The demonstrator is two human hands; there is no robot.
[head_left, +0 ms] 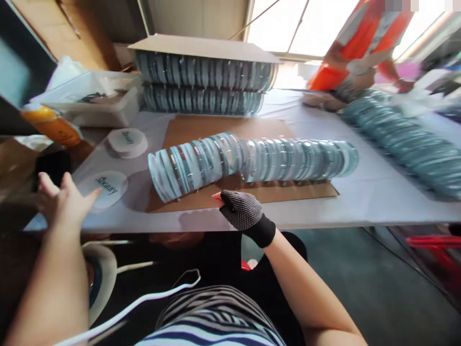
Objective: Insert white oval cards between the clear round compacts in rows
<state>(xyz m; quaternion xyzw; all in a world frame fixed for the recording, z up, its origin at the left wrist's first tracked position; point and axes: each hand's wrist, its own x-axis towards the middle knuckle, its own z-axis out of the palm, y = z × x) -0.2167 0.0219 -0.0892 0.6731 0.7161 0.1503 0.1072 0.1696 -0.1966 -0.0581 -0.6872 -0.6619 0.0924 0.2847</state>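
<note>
1. My left hand [65, 199] is spread wide and holds nothing, just left of the round printed label [107, 188].
2. My right hand [239, 211] (in a dotted glove) rests at the cardboard sheet [223, 127] edge; I can't tell its grip.
3. The row of glass discs [252, 161] lies on that cardboard.

Row of glass discs [252, 161] lies across cardboard sheet [230, 129], blocks straight reach fwd. Bare tabletop [378, 192] strip open along near edge, right of gloved right hand [242, 211]. Left: round labels [107, 190] flat, no obstruction w/ left hand [63, 202] above. Stacked disc trays [205, 77] wall off far side; second disc row [406, 144] closes right.
</note>
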